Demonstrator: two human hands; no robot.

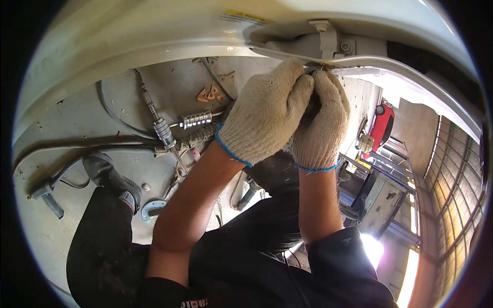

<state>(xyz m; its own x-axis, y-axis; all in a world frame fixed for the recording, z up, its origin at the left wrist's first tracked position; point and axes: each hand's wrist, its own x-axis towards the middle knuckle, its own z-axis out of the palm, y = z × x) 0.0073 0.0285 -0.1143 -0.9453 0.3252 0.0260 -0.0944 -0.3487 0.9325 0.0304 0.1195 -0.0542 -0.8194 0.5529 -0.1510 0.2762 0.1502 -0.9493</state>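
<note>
Both my hands wear cream knitted gloves with blue cuffs and meet at the lower edge of a pale car body panel (154,43). My left hand (263,113) has its fingers bent in toward the edge. Right beside it, my right hand (323,118) is closed too, thumb and fingertips pressed together. A small dark bit shows between the fingertips, too little to name, and the gloves hide the rest. Just above them on the panel sit a pale metal bracket (328,41) and a bolt (347,47).
Slide-hammer-like metal tools (164,132), thick cables (77,145) and copper-coloured triangular pieces (210,94) lie on the floor to the left. A gun-shaped tool (49,197) and a blue disc (153,209) are nearer. A red car (381,127) and a metal trolley (382,200) stand at right.
</note>
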